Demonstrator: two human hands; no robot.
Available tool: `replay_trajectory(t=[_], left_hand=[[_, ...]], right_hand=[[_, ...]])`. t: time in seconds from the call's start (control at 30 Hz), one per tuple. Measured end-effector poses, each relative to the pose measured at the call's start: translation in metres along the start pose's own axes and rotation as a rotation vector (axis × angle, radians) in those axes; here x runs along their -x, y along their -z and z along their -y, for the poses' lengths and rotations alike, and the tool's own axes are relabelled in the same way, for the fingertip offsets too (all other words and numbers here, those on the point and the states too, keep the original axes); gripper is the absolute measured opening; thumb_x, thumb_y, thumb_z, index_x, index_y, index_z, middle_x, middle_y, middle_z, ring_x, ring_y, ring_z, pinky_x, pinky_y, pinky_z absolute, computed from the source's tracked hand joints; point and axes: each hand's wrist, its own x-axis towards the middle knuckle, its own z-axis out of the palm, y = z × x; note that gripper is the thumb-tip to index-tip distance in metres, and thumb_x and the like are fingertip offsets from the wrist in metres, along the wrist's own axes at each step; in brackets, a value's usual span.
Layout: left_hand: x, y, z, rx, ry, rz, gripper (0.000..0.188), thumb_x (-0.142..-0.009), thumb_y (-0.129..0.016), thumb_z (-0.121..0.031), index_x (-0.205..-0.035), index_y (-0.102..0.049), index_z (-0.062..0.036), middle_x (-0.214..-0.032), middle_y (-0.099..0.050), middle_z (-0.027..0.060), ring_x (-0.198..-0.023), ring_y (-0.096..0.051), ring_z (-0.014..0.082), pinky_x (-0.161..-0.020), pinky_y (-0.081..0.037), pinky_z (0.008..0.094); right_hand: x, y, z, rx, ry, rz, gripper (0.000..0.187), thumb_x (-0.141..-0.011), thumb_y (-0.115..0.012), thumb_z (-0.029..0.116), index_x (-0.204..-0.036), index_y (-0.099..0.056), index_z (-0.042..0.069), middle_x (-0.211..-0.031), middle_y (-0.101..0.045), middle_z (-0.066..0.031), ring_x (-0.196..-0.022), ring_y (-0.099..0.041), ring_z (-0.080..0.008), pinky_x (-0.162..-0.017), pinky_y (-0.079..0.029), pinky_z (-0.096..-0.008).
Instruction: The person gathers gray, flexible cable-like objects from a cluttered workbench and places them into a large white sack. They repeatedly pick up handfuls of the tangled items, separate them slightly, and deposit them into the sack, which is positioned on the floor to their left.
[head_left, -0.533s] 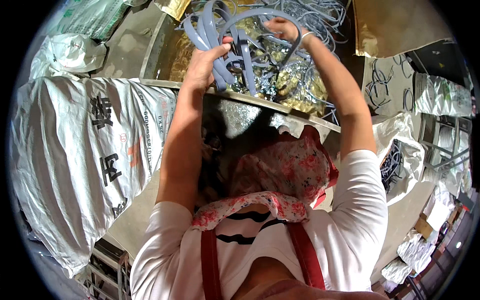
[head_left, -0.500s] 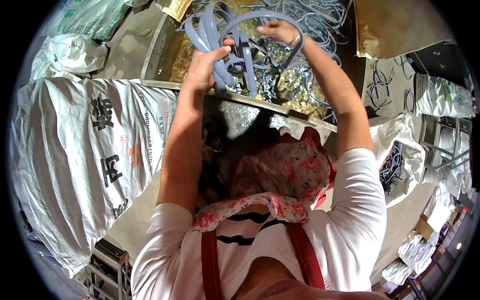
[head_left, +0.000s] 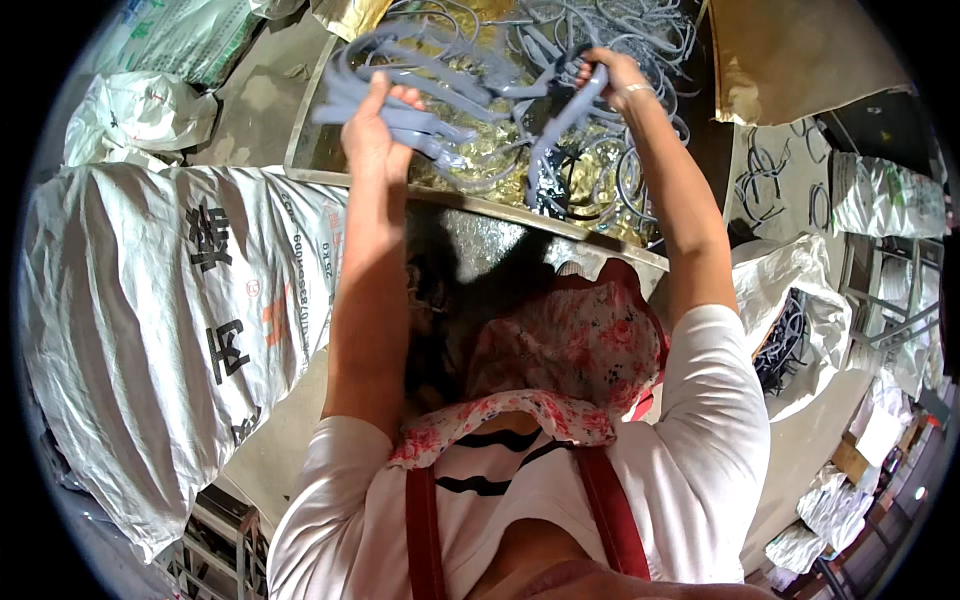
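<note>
My left hand (head_left: 378,130) is closed round a bundle of flat grey-blue plastic strips (head_left: 405,122) above the left part of a water-filled metal trough (head_left: 480,197). The strips spread outward in loops, partly smeared by motion. To the right, my right hand (head_left: 607,75) grips another grey-blue strip (head_left: 572,118), which hangs down toward the water. Beneath and beyond both hands, many tangled grey-blue strips (head_left: 655,35) lie in the trough. Where the strips held by each hand end is hard to make out among the loops.
A large white woven sack (head_left: 130,320) stands at the left, beside the trough. On the right, an open white sack (head_left: 800,330) holds dark strips. Loose grey strips (head_left: 762,180) lie on the floor near a brown sheet (head_left: 810,60) at the trough's right side.
My hands have moved apart: the left a little leftward and down with its bundle, the right slightly rightward, now gripping a strip. The loops that hung upright are now spread sideways.
</note>
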Motion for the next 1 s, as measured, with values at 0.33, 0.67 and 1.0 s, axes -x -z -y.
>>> replay_trajectory(t=[0.33,0.67,1.0], left_hand=[[0.033,-0.026,0.016,-0.438,-0.194,0.006,0.026,-0.076,-0.061,0.001,-0.099,-0.052,0.0072,-0.081,-0.062,0.0152,-0.052,-0.056,0.0177,-0.046,-0.047,0.0269],[0.04,-0.038,0.032,-0.627,-0.234,0.216,0.025,-0.081,-0.055,0.0,-0.104,-0.052,0.0097,-0.099,-0.059,0.0178,-0.08,-0.062,0.0209,-0.069,-0.052,0.0277],[0.039,-0.041,0.053,-0.639,-0.223,0.426,0.034,-0.074,-0.064,-0.005,-0.108,-0.058,-0.0015,-0.096,-0.059,0.0034,-0.084,-0.054,0.0094,-0.074,-0.044,0.0244]], right_hand=[[0.136,-0.073,0.054,0.377,0.512,0.228,0.016,-0.085,-0.059,0.014,-0.081,-0.053,0.0,-0.064,-0.053,-0.0052,-0.049,-0.046,-0.0101,-0.047,-0.041,-0.0283],[0.125,-0.068,0.082,0.517,0.833,-0.192,0.022,-0.078,-0.068,0.02,-0.073,-0.053,0.005,-0.057,-0.055,-0.001,-0.045,-0.05,-0.0069,-0.039,-0.037,-0.0209],[0.11,-0.156,0.012,-0.244,0.456,0.071,0.007,-0.086,-0.052,0.007,-0.088,-0.051,0.0,-0.073,-0.058,-0.009,-0.061,-0.058,-0.0168,-0.057,-0.049,-0.0297]])
